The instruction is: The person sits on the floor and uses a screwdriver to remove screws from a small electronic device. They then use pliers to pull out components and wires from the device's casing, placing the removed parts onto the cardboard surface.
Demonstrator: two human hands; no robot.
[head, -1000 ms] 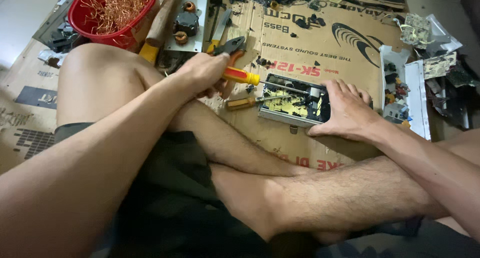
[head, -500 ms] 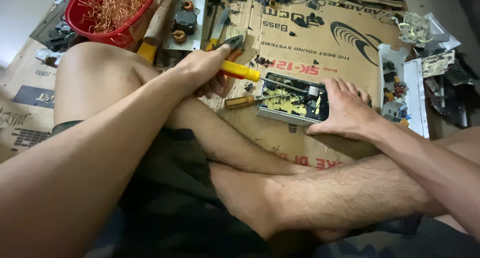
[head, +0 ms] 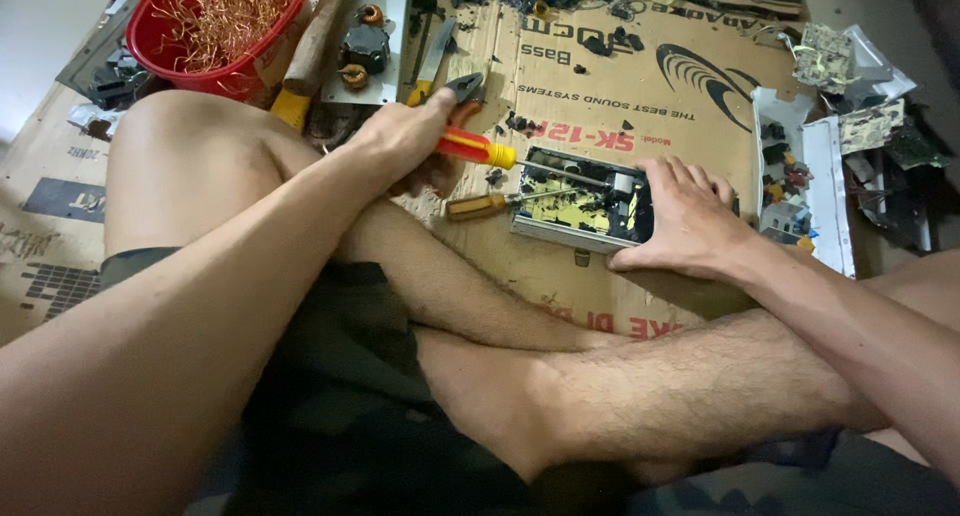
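Note:
My left hand [head: 405, 141] grips the red and yellow handle of a screwdriver [head: 480, 149]; its shaft points right into an open metal case with a circuit board [head: 575, 201]. My right hand [head: 685, 221] lies flat on the right end of that case and holds it down on the cardboard [head: 600, 86]. A second screwdriver with an amber handle [head: 478, 207] lies just left of the case. My crossed bare legs fill the lower part of the view.
A red basket of copper wire [head: 215, 26] stands at the back left, beside a wooden-handled hammer [head: 310, 51], pliers [head: 455, 91] and a metal plate with coils [head: 365, 46]. Broken circuit boards and a white panel [head: 800, 176] lie at the right.
My left hand has shifted slightly with the red screwdriver, its tip now reaching into the case. The right hand stays on the case.

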